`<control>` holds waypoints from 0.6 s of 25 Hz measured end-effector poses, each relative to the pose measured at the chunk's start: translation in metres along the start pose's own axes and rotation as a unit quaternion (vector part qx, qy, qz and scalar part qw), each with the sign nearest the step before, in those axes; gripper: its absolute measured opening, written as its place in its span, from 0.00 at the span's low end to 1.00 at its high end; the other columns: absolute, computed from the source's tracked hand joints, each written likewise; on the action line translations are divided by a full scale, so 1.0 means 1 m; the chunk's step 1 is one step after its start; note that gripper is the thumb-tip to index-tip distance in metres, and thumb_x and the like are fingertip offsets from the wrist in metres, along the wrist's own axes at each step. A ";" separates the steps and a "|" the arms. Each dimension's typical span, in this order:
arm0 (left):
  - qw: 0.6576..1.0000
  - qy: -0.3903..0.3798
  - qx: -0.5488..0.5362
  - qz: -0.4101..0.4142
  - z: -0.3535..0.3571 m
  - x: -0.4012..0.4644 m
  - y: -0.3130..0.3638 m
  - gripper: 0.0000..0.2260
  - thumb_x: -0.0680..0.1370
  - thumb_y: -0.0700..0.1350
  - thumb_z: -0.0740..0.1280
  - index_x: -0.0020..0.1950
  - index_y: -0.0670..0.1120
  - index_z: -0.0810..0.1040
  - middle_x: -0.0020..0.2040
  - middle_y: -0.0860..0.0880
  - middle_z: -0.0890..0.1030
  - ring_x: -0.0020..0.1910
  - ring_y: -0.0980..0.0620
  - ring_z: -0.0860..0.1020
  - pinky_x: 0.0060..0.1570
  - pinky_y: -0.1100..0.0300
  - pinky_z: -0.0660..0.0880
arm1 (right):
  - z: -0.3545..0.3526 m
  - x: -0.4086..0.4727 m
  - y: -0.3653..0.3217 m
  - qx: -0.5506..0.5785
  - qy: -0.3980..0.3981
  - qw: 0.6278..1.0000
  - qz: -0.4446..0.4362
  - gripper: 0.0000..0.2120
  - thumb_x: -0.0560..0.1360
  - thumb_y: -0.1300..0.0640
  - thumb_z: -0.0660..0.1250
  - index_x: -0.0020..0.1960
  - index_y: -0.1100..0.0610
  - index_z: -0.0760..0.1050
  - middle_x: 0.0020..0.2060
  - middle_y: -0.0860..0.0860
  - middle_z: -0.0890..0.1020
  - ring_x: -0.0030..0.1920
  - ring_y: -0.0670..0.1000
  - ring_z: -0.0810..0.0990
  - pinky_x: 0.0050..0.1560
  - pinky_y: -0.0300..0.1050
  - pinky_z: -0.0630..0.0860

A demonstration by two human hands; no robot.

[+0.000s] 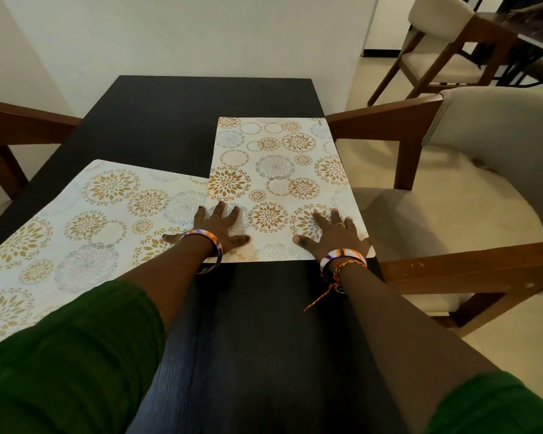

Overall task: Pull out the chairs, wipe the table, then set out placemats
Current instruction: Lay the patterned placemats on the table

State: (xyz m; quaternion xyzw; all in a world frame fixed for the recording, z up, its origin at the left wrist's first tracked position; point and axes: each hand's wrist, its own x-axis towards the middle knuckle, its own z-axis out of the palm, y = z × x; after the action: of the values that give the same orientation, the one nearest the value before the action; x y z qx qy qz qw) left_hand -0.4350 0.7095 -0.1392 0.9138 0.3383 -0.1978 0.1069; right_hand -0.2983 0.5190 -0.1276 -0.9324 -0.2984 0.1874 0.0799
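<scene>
Both hands lie flat with fingers spread wide, holding nothing, only pressing down on the right placemat (279, 183). The left hand (218, 227) rests on its near left corner, where that mat overlaps the left placemat (85, 220); the right hand (334, 233) rests on its near right corner, close to the bench's right edge.

The bench (157, 120) is dark and looks wiped, and the chair on the right (470, 170) stands pulled out, so this seems to be the laying-out stage.

The worry I have is that right-hand mat. Its right side runs along the bench edge and its near right corner looks to sit at or just over it; a push further right would leave it hanging and liable to slide onto the chair seat. The overlap is the other risk: sliding the upper mat under flat palms could drag the left one askew, since the left hand presses on both at the seam.
</scene>
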 end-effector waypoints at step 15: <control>1.000 0.019 -0.023 0.005 0.003 -0.003 -0.002 0.35 0.74 0.67 0.52 0.74 0.58 0.40 0.77 0.49 0.40 0.74 0.38 0.40 0.72 0.39 0.45 | -0.008 -0.002 -0.005 -0.003 -0.023 1.000 0.001 0.38 0.71 0.30 0.57 0.75 0.40 0.47 0.77 0.47 0.44 0.76 0.55 0.43 0.69 0.73 0.45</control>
State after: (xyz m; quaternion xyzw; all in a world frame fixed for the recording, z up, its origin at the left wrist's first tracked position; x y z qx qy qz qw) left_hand -0.4391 0.7084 -0.1406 0.9165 0.3399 -0.1720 0.1221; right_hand -0.2993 0.5219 -0.1180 -0.9285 -0.2997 0.2078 0.0702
